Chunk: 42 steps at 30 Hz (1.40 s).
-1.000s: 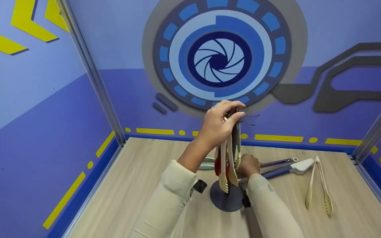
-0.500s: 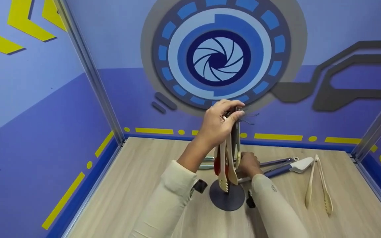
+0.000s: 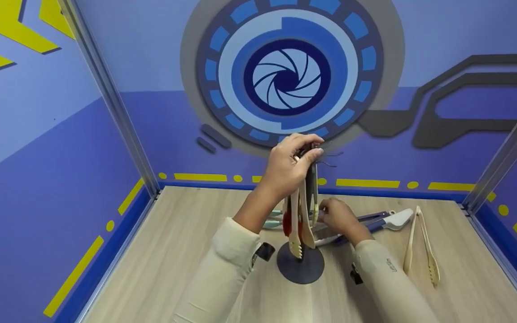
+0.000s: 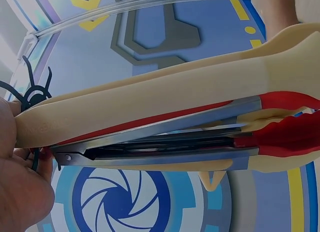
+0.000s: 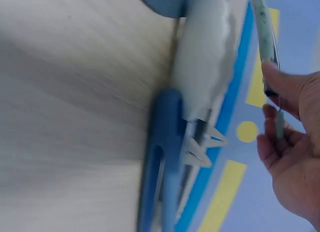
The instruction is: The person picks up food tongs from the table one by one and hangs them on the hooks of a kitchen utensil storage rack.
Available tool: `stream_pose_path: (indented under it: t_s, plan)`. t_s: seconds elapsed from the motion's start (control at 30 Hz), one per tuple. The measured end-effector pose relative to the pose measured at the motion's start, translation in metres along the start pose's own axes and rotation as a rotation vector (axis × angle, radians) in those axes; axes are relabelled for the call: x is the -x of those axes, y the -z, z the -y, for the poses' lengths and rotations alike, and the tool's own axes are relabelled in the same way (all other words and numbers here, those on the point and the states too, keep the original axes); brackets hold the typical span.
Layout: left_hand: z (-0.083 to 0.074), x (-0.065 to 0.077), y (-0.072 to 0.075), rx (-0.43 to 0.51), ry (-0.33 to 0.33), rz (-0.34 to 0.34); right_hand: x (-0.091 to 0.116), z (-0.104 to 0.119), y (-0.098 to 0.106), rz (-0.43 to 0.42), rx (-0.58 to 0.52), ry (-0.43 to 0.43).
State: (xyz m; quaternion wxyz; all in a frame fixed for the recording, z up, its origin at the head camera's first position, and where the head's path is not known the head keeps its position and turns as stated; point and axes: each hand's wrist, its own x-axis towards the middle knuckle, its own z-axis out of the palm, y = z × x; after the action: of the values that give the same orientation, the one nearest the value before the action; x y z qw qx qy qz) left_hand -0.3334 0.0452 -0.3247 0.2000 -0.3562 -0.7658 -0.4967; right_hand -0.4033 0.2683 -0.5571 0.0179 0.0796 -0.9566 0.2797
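Observation:
In the head view, my left hand (image 3: pixel 287 168) grips the top of a dark hook stand (image 3: pixel 301 267). Beige tongs (image 3: pixel 295 224) and red-tipped metal tongs (image 4: pixel 285 129) hang below it, heads downward. The left wrist view shows the stand's black hooks (image 4: pixel 36 94) poking out beyond that hand. Behind the stand, low over the table, my right hand (image 3: pixel 341 220) pinches mint-green tongs (image 5: pixel 264 32) between thumb and fingers. Part of these tongs is hidden by the hanging ones in the head view.
Blue-handled tools (image 3: pixel 373 225) with white heads lie on the wooden table (image 3: pixel 186 260) right of the right hand. Further right lies another pair of beige tongs (image 3: pixel 431 258), spread apart. Printed blue walls and metal posts (image 3: pixel 117 107) enclose the table.
My right hand has risen slightly from the table, its fingers coming into clearer sight. The left hand keeps its hold at the stand's top. The whole view has shifted a little.

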Motion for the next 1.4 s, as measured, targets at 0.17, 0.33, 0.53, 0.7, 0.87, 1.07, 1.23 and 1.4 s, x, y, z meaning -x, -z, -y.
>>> stream_pose_path:
  t_s: [0.17,0.33,0.53,0.7,0.87,1.07,1.23,1.4]
  plan:
    - [0.0,-0.001,0.001,-0.007,-0.005,-0.004,0.009,0.009,0.008,-0.077,-0.181,0.066]
    - [0.0,0.0,0.001,-0.009,-0.002,0.001,0.02,0.014,0.005,-0.145,-0.514,-0.02]
    - [0.001,0.0,0.0,-0.006,-0.004,-0.003,0.03,0.022,-0.003,-0.31,-0.738,-0.025]
    - [0.001,0.001,0.001,0.002,-0.011,-0.001,0.035,0.031,-0.006,-0.396,-0.879,0.05]
    - [0.001,0.0,0.0,0.008,0.007,0.01,0.04,0.038,0.001,-0.446,-0.91,0.104]
    - [0.0,0.0,0.001,0.023,0.015,0.024,0.044,0.047,0.013,-0.526,-0.924,0.13]
    - [0.001,0.0,0.002,0.018,0.018,0.02,0.046,0.054,0.021,-0.572,-0.916,0.131]
    - [0.001,0.0,0.002,0.023,0.021,0.026,0.051,0.059,0.028,-0.61,-0.902,0.142]
